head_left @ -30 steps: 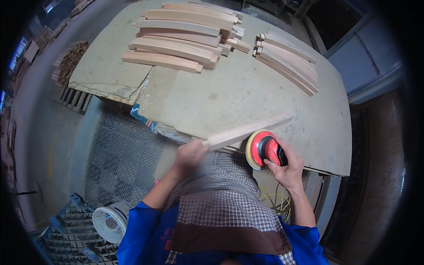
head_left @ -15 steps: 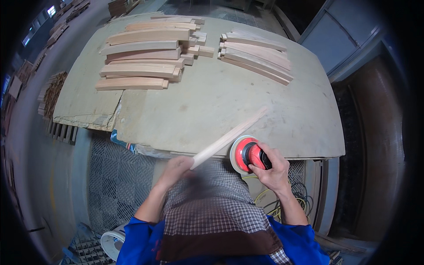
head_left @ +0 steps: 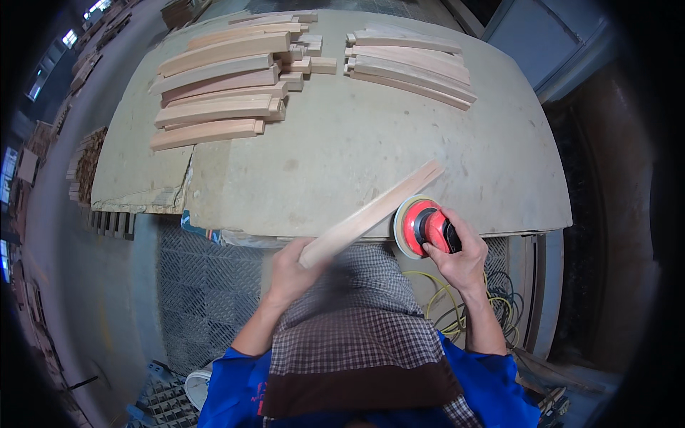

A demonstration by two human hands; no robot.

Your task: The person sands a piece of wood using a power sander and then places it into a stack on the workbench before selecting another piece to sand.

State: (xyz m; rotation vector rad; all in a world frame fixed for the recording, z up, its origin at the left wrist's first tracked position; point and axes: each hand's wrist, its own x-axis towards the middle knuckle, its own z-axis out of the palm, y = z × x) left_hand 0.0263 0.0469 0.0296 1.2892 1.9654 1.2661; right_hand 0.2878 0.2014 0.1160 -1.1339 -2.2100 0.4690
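Worktable [head_left: 257, 189] the largest thing here: pale, worn top, its near left corner broken along the edge. Person stands against the near side, blue sleeves, checked apron [head_left: 357, 346] with a dark brown band.

Far left on the top, a broad pile of wooden pieces [head_left: 221, 68], gently curved, stacked several deep, ends uneven. To its right, well apart, a smaller group of similar pieces [head_left: 410, 71] lying side by side.

On the floor below the table's right part, loops of yellow and dark hose [head_left: 446, 303].

Nearer, one wooden strip [head_left: 371, 212] slants from the person's left up and to the right. Far end over the tabletop; near end juts past the table's front edge, into the left hand [head_left: 291, 274]. Those fingers are closed around that end, thumb side uppermost; undersides hidden. Rest of the strip runs out beyond them, bare.

Red round sander [head_left: 416, 227] just right of the strip's middle, tipped on edge, its pale pad facing the wood. Touching or barely apart: cannot tell. Right hand [head_left: 462, 250] wraps its body, thumb on the near side, fingers over the far side. Strip lies left of these fingers, sander between.
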